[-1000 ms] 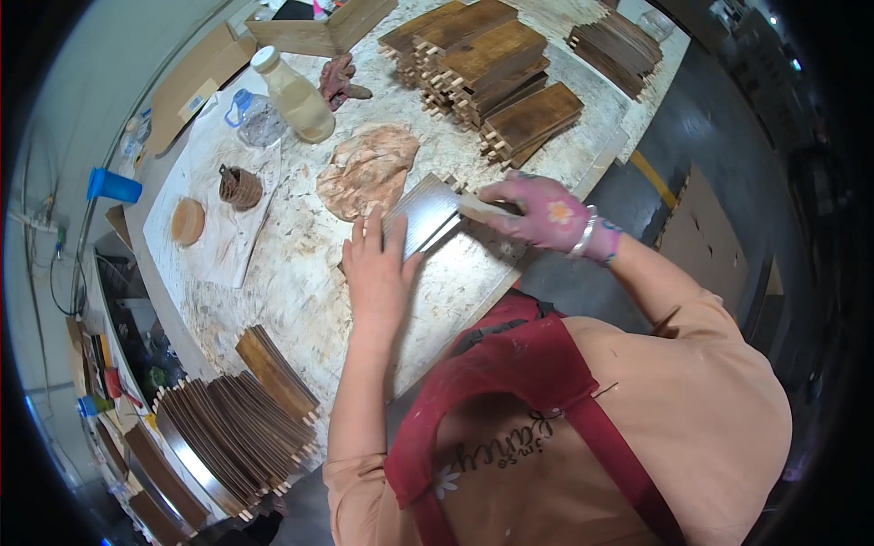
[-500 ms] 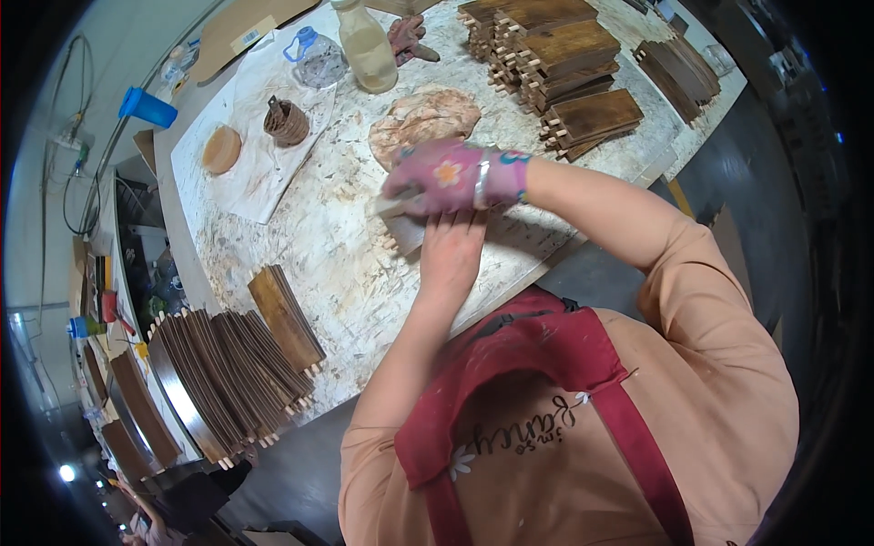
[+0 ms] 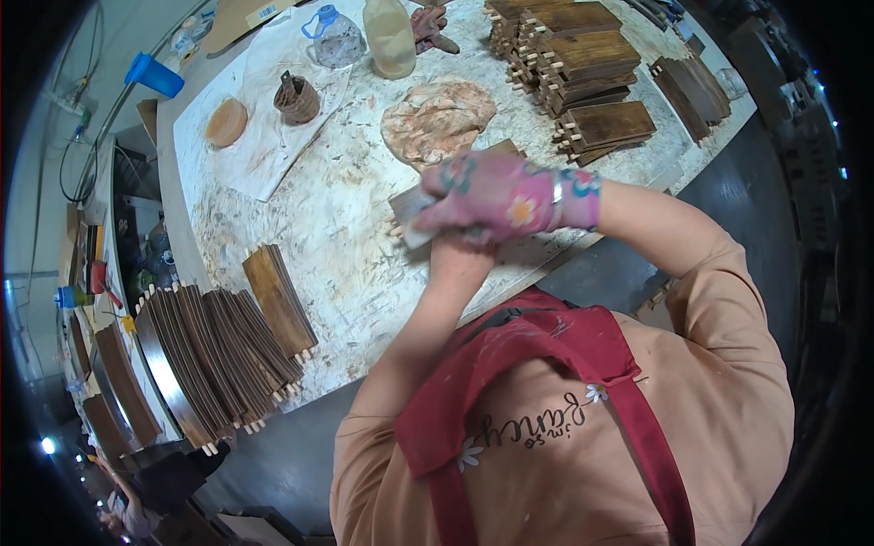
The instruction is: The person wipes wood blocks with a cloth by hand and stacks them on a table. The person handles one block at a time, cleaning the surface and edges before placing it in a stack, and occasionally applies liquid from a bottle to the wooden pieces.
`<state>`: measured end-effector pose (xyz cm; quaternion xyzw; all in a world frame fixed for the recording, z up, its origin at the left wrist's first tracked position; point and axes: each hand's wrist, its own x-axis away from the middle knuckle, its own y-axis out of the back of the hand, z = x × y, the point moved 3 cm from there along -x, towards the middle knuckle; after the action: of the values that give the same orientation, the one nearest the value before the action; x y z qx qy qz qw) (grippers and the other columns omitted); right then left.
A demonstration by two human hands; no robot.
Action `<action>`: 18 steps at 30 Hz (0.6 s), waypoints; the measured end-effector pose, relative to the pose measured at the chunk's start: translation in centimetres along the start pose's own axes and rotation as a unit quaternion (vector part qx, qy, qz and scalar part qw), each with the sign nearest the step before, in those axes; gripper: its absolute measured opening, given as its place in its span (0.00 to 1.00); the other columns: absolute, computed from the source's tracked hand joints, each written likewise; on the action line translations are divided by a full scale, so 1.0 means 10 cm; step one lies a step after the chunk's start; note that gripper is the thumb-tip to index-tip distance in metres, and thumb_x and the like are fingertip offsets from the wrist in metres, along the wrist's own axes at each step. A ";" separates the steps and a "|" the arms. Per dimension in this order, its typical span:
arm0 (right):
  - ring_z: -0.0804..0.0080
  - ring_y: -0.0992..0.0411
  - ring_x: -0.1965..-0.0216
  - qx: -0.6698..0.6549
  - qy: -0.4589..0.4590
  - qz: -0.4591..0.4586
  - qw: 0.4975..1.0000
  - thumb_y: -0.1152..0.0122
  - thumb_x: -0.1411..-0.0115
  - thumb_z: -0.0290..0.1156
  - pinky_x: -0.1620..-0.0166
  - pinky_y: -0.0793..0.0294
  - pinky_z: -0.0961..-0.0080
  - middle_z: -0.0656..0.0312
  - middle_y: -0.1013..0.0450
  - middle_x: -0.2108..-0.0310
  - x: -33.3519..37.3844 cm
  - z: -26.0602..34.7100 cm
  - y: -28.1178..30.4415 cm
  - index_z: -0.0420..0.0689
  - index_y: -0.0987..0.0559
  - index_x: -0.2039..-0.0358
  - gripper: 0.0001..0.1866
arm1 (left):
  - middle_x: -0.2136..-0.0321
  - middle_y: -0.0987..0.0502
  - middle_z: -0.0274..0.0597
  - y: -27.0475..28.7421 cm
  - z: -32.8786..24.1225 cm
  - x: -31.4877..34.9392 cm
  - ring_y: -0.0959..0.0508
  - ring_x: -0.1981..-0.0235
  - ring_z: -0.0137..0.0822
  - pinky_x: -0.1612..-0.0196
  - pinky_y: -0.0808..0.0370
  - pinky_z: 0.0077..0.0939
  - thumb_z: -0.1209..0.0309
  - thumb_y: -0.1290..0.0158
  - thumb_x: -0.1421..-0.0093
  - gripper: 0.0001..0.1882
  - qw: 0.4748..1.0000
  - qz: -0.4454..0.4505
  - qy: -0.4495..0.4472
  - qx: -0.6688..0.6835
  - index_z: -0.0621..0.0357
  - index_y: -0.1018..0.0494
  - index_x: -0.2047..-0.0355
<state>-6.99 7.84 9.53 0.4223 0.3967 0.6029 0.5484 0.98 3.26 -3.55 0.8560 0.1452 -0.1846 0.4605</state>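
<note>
A brown wooden board (image 3: 503, 148) with pegs at its end lies on the worktable in front of me, mostly covered by my hands. My right hand (image 3: 487, 193), in a purple flowered glove, is closed over it, slightly blurred. A pale flat piece (image 3: 416, 233) shows at its fingers, its kind unclear. My bare left hand (image 3: 462, 259) rests at the board's near edge, its fingers hidden under the glove. Just beyond them lies a crumpled, stained cloth (image 3: 437, 118).
Stacks of pegged boards (image 3: 583, 55) stand far right. A row of boards (image 3: 214, 355) is at near left. Beyond are a jar of brown paste (image 3: 296, 100), a round yellowish block (image 3: 226, 123), a blue-capped jug (image 3: 337, 41), a bottle (image 3: 390, 41) and a glove (image 3: 431, 29).
My gloved right hand has shifted right and a little nearer, over the left hand. More of the board shows at its far right end. The whole view has shifted slightly.
</note>
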 end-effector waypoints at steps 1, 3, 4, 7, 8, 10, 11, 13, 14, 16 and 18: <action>0.57 0.27 0.60 0.011 0.044 -0.034 0.998 0.38 0.48 0.36 0.60 0.26 0.61 0.58 0.31 0.57 -0.06 -0.02 -0.13 0.59 0.22 0.52 0.20 | 0.46 0.30 0.51 -0.11 0.03 0.07 0.31 0.44 0.54 0.38 0.37 0.45 0.63 0.46 0.41 0.25 0.999 0.016 -0.003 -0.049 0.55 0.30 0.44; 0.57 0.26 0.60 0.001 0.071 -0.049 0.996 0.40 0.46 0.37 0.61 0.25 0.62 0.58 0.30 0.58 -0.20 -0.12 -0.30 0.59 0.22 0.52 0.19 | 0.45 0.31 0.51 -0.14 0.06 0.14 0.31 0.43 0.53 0.38 0.38 0.47 0.62 0.46 0.42 0.25 0.993 0.054 0.012 -0.100 0.54 0.30 0.44; 0.56 0.26 0.60 -0.014 0.047 -0.029 0.998 0.40 0.46 0.38 0.61 0.25 0.62 0.57 0.30 0.58 -0.25 -0.17 -0.29 0.58 0.22 0.53 0.18 | 0.45 0.30 0.50 -0.07 -0.02 0.08 0.31 0.43 0.51 0.38 0.39 0.47 0.62 0.45 0.42 0.25 0.992 0.074 0.024 -0.099 0.54 0.30 0.44; 0.56 0.25 0.61 -0.002 0.002 -0.038 0.999 0.41 0.44 0.40 0.62 0.25 0.62 0.56 0.29 0.61 -0.45 -0.41 -0.36 0.56 0.22 0.54 0.16 | 0.45 0.30 0.48 0.00 -0.06 0.06 0.31 0.43 0.48 0.38 0.39 0.48 0.63 0.44 0.43 0.25 0.994 0.074 0.002 -0.085 0.53 0.29 0.45; 0.55 0.25 0.61 -0.005 -0.047 -0.046 0.998 0.40 0.44 0.41 0.62 0.25 0.62 0.56 0.28 0.60 -0.53 -0.47 -0.33 0.54 0.22 0.55 0.16 | 0.45 0.29 0.48 0.02 -0.06 0.05 0.31 0.42 0.47 0.39 0.39 0.48 0.63 0.43 0.43 0.25 0.994 0.064 -0.016 -0.082 0.53 0.29 0.45; 0.54 0.25 0.60 -0.027 -0.189 -0.057 0.980 0.39 0.41 0.43 0.62 0.26 0.62 0.55 0.27 0.57 -0.60 -0.60 -0.21 0.47 0.22 0.57 0.16 | 0.45 0.28 0.44 0.05 -0.13 -0.03 0.30 0.43 0.45 0.40 0.38 0.46 0.63 0.42 0.44 0.24 0.994 0.016 -0.045 -0.101 0.55 0.27 0.47; 0.54 0.25 0.59 -0.002 -0.115 -0.078 0.990 0.38 0.41 0.42 0.60 0.26 0.64 0.55 0.27 0.56 -0.55 -0.64 -0.16 0.45 0.22 0.56 0.17 | 0.45 0.28 0.43 0.09 -0.15 -0.06 0.30 0.43 0.45 0.40 0.37 0.45 0.63 0.42 0.44 0.24 0.994 0.022 -0.041 -0.099 0.56 0.27 0.47; 0.57 0.26 0.58 -0.112 -0.068 -0.175 0.976 0.37 0.41 0.39 0.56 0.26 0.67 0.55 0.27 0.55 -0.31 -0.70 -0.11 0.42 0.22 0.53 0.19 | 0.45 0.28 0.46 0.15 -0.17 -0.11 0.31 0.43 0.46 0.41 0.37 0.45 0.64 0.42 0.44 0.24 0.995 0.042 -0.039 -0.082 0.57 0.27 0.47; 0.60 0.26 0.58 -0.247 -0.091 -0.245 0.933 0.36 0.42 0.37 0.54 0.26 0.69 0.55 0.27 0.55 -0.23 -0.70 -0.16 0.42 0.22 0.51 0.20 | 0.46 0.28 0.47 0.16 -0.14 -0.12 0.31 0.43 0.47 0.41 0.37 0.44 0.64 0.42 0.45 0.24 0.995 0.044 -0.042 -0.076 0.57 0.27 0.47; 0.71 0.29 0.54 -0.556 -0.149 -0.229 0.785 0.40 0.38 0.33 0.48 0.30 0.75 0.60 0.28 0.49 -0.20 -0.66 -0.37 0.42 0.24 0.46 0.20 | 0.46 0.29 0.50 0.16 -0.09 -0.12 0.31 0.43 0.49 0.40 0.37 0.44 0.65 0.41 0.45 0.25 0.996 0.048 -0.047 -0.065 0.58 0.28 0.47; 0.74 0.26 0.57 -0.473 -0.161 -0.356 0.790 0.34 0.40 0.40 0.58 0.25 0.77 0.57 0.25 0.56 -0.06 -0.75 -0.46 0.40 0.23 0.48 0.23 | 0.43 0.32 0.52 0.22 -0.10 -0.18 0.33 0.42 0.51 0.42 0.35 0.45 0.65 0.39 0.48 0.27 0.995 0.024 -0.027 -0.088 0.58 0.28 0.47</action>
<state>-12.54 7.56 2.73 0.0298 0.0900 0.4002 0.9115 0.46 2.78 -0.55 0.8103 0.1278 -0.1829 0.5419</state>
